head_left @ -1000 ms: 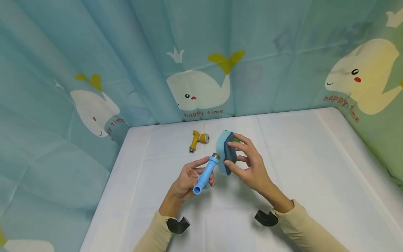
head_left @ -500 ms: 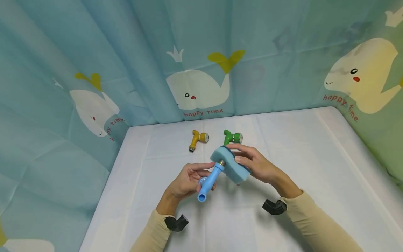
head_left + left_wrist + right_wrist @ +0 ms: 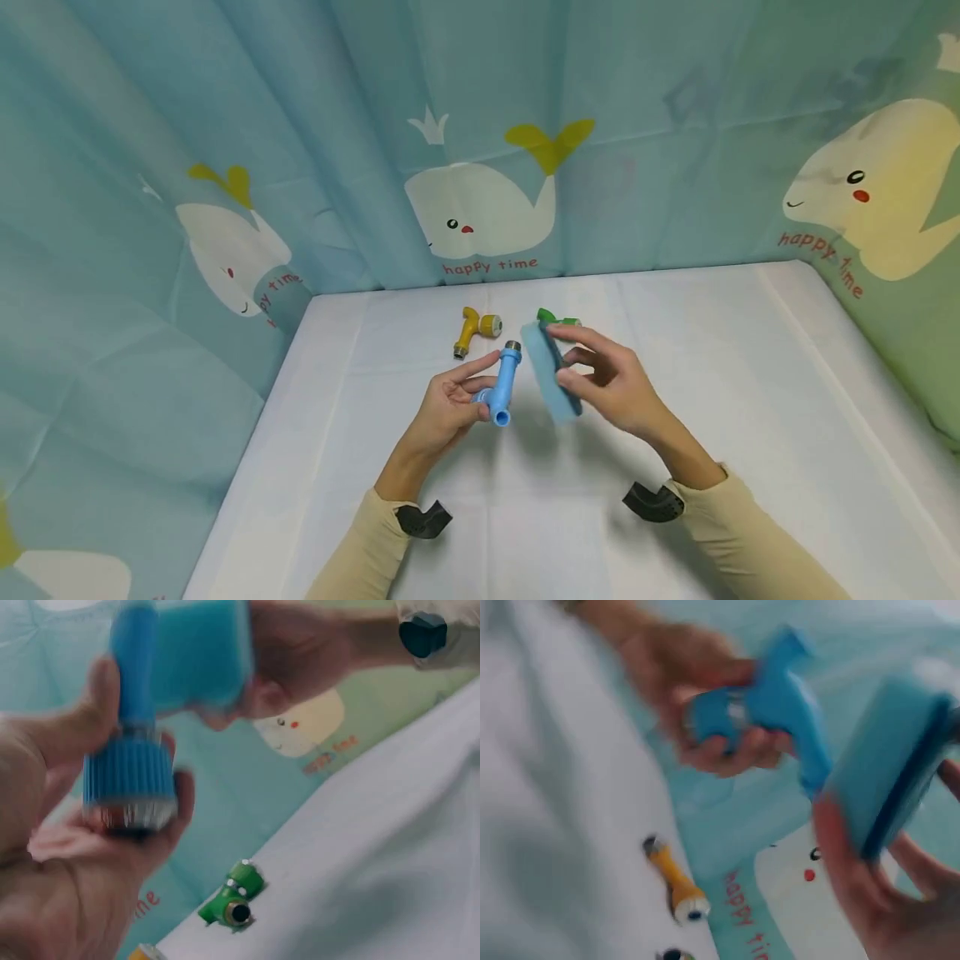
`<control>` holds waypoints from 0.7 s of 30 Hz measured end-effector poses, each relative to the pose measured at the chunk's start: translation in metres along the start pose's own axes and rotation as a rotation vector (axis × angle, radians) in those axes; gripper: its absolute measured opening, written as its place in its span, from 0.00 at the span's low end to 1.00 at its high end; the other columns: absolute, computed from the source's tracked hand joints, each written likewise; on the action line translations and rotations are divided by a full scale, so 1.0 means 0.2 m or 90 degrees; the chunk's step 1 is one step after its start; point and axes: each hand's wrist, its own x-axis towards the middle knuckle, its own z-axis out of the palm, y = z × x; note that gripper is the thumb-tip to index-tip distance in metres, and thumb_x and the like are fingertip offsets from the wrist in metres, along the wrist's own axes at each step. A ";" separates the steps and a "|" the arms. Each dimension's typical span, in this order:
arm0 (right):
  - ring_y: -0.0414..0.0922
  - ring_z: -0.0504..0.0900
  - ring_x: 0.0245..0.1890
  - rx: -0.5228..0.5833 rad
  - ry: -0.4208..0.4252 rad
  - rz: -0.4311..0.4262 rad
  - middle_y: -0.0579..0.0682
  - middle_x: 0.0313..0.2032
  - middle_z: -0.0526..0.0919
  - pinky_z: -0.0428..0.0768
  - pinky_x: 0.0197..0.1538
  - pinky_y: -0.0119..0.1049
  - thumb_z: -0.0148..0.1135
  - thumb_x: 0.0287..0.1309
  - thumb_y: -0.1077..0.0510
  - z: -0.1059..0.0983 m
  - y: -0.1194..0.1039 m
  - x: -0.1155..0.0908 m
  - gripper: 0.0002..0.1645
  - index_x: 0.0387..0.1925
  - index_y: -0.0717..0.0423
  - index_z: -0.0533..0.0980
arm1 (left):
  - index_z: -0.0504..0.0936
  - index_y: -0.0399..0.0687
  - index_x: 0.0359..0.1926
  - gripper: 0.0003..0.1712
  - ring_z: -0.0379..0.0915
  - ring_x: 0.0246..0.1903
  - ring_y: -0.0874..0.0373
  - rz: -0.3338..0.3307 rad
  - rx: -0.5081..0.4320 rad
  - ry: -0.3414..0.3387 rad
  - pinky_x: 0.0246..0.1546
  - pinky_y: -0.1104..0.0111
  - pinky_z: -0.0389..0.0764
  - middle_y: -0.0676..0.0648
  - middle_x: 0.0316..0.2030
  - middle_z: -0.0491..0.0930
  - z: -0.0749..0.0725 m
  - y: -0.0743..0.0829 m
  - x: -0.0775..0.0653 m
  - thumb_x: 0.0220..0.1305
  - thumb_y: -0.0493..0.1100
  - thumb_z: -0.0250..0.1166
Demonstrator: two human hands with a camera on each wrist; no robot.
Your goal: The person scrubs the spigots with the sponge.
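Observation:
My left hand [image 3: 447, 408] holds a light blue plastic tap [image 3: 506, 379], thumb and fingers around its ribbed knob [image 3: 129, 772]. The tap stands nearly upright in the head view, its metal threaded end up and its open spout toward me. In my right hand [image 3: 613, 385] is a two-layer sponge [image 3: 546, 375], pale blue on one side and dark blue on the other, pinched between thumb and fingers. Seen from the head, the sponge is tilted almost edge-on just right of the tap, its pale side facing it. Both wrist views are blurred.
Behind the hands on the white-covered table [image 3: 360, 367] lie a yellow tap [image 3: 468, 332] and a green tap [image 3: 553, 317], the latter partly covered by the sponge and right hand. A whale-print curtain [image 3: 322, 167] rises along the table's back and sides.
The tap has risen and swung more upright. The sponge first turned its pale face to the threaded end, then swung back edge-on, a little right of the tap.

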 end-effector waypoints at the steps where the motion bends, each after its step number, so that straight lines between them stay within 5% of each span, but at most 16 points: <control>1: 0.54 0.81 0.53 -0.078 0.009 -0.041 0.59 0.67 0.73 0.87 0.45 0.43 0.66 0.67 0.64 0.02 0.00 0.00 0.28 0.67 0.47 0.76 | 0.61 0.26 0.74 0.48 0.84 0.48 0.58 0.007 0.009 0.024 0.47 0.72 0.84 0.43 0.53 0.85 0.00 -0.01 0.01 0.60 0.40 0.75; 5: 0.56 0.78 0.62 -0.278 -0.003 -0.155 0.58 0.68 0.73 0.86 0.51 0.50 0.74 0.58 0.61 0.08 0.02 0.00 0.31 0.64 0.49 0.79 | 0.60 0.24 0.74 0.49 0.83 0.51 0.58 0.032 0.029 0.069 0.46 0.74 0.84 0.43 0.54 0.85 0.02 -0.02 0.04 0.59 0.40 0.75; 12: 0.52 0.81 0.57 -0.208 -0.049 -0.096 0.56 0.68 0.75 0.85 0.37 0.37 0.73 0.57 0.64 0.03 -0.01 -0.03 0.30 0.62 0.48 0.81 | 0.58 0.24 0.75 0.51 0.83 0.53 0.56 0.023 0.014 0.077 0.47 0.73 0.84 0.44 0.54 0.85 0.03 -0.02 0.06 0.59 0.41 0.76; 21: 0.58 0.79 0.61 -0.297 -0.039 -0.179 0.57 0.66 0.75 0.86 0.49 0.55 0.75 0.56 0.61 0.01 -0.03 -0.01 0.30 0.62 0.46 0.82 | 0.61 0.24 0.73 0.48 0.84 0.51 0.56 0.043 0.057 0.155 0.48 0.69 0.85 0.45 0.50 0.86 0.05 -0.03 0.07 0.58 0.37 0.77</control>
